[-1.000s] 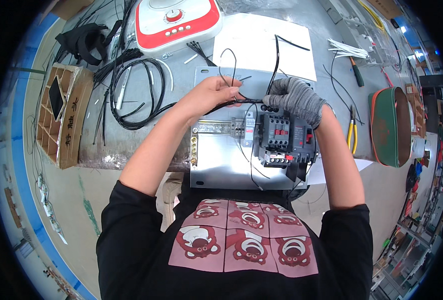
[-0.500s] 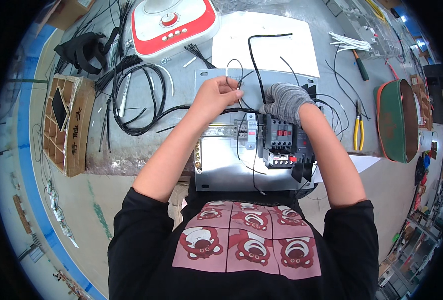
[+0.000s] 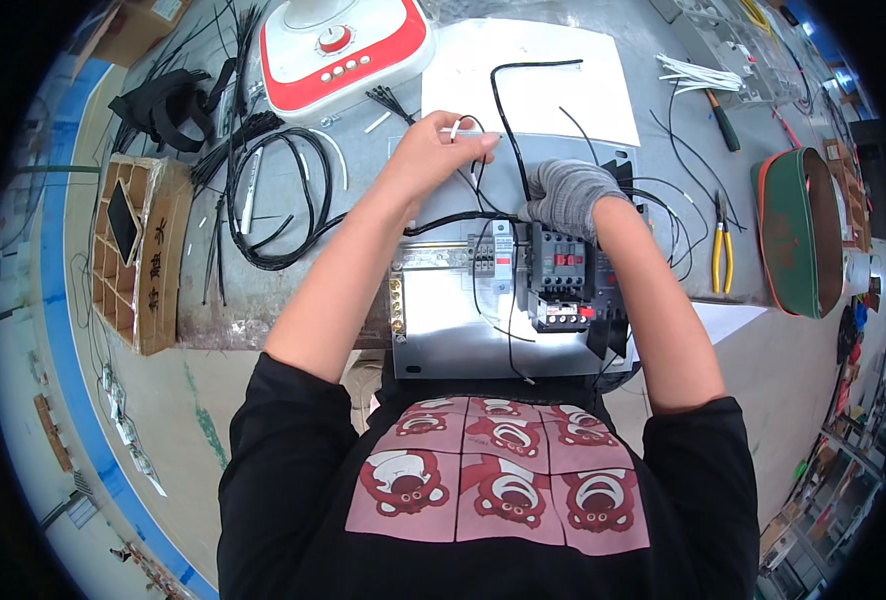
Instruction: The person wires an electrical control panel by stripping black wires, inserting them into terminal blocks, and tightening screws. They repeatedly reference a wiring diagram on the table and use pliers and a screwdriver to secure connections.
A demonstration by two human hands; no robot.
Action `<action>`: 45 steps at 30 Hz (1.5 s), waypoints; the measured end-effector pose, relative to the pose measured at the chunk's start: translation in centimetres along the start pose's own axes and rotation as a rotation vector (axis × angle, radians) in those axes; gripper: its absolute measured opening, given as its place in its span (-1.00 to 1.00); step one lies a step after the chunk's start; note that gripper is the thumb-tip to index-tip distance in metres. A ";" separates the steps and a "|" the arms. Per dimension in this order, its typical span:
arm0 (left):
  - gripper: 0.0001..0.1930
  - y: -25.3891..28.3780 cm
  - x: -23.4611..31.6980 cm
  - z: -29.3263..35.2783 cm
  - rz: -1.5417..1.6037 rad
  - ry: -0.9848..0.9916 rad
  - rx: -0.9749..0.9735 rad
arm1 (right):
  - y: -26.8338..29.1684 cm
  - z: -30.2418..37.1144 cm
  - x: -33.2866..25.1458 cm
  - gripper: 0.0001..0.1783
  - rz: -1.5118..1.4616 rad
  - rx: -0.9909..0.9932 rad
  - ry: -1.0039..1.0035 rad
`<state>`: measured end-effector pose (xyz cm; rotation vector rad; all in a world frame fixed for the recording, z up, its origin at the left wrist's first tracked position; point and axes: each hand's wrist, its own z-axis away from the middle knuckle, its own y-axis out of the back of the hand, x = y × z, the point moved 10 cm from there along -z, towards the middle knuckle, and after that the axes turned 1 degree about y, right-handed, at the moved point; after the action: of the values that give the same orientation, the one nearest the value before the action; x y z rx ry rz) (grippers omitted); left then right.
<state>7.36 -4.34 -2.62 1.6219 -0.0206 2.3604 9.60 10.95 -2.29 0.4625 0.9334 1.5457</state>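
My bare left hand (image 3: 431,158) is closed, pinching a thin black wire (image 3: 478,178) with a white sleeve near its end. The wire loops over the fingers above the far part of a metal mounting plate (image 3: 438,350). In a grey knit glove, my right hand (image 3: 571,195) curls its fingers round a black wire bundle (image 3: 463,217), just behind a black contactor (image 3: 566,265) with red parts; the glove partly hides the grip. Left of the contactor, a grey terminal block (image 3: 481,258) and a white rail-mounted module (image 3: 503,255) sit on the plate. Loose black wires hang across them.
Coiled black wires (image 3: 313,235) and a red-and-white appliance base (image 3: 348,60) are at left. A divided cardboard box (image 3: 163,260) stands by the table edge. White paper (image 3: 563,100) lies behind the plate. Yellow-handled pliers (image 3: 722,260), a screwdriver (image 3: 723,125) and a green container (image 3: 791,240) are right.
My left hand has moved up and away from the terminal block, drawing the thin black wire with it. My right hand has stayed almost in place behind the contactor.
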 end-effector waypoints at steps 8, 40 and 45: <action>-0.82 -0.6 0.5 -1.5 -0.085 0.000 -0.297 | 0.1 0.1 0.0 -0.60 -0.005 0.006 -0.005; -0.78 1.3 2.0 -3.0 -0.168 -0.061 -0.219 | -0.3 0.1 -0.7 -0.60 -0.001 -0.047 0.049; -0.79 1.9 -1.3 -4.0 0.053 0.086 0.017 | -0.3 0.1 -0.3 -0.61 -0.007 -0.050 0.011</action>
<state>3.70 -5.78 -5.02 1.5438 -0.0268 2.4743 9.95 10.67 -2.34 0.4152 0.9014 1.5633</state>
